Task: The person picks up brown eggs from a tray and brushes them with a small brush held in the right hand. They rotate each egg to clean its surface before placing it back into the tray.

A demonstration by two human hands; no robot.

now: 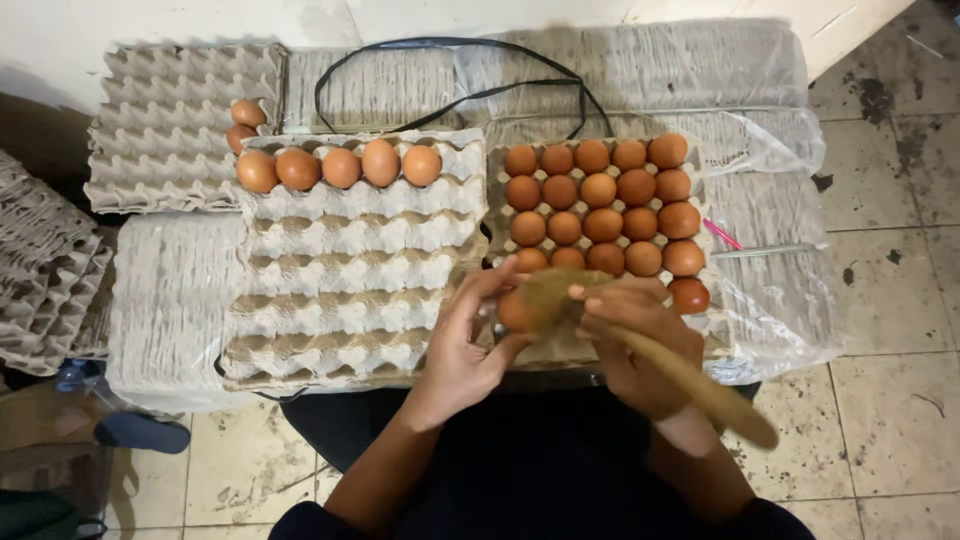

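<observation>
Worn pale floor tiles point(890, 290), stained and dark in the joints. A light wall runs along the top edge. The surface point(170, 300) is made of wrapped bundles of grey pulp egg trays, covered in clear plastic film. A black strap point(450, 45) loops across the far bundles. More loose grey trays are stacked at far left point(45, 270).

Three trays lie open on top. The far-left grey pulp tray point(165, 120) carries two brown eggs at its right edge. The middle grey pulp tray point(350, 270) carries one row of five brown eggs point(340, 167) along its far side; its other cups are bare. The right-hand grey pulp tray point(600, 215) is nearly full of brown eggs. A thin pink stick point(722, 234) lies just beside its right edge.

The left hand point(465, 345) is curled, thumb and fingers closed around a single brown egg point(515, 312), held just over the near edge of the right-hand tray. The right hand point(635, 335) is closed around a tan, wooden-handled brush point(690, 380). The brush head is blurred and lies against the egg. The handle slants away to the lower right, past the wrist.
</observation>
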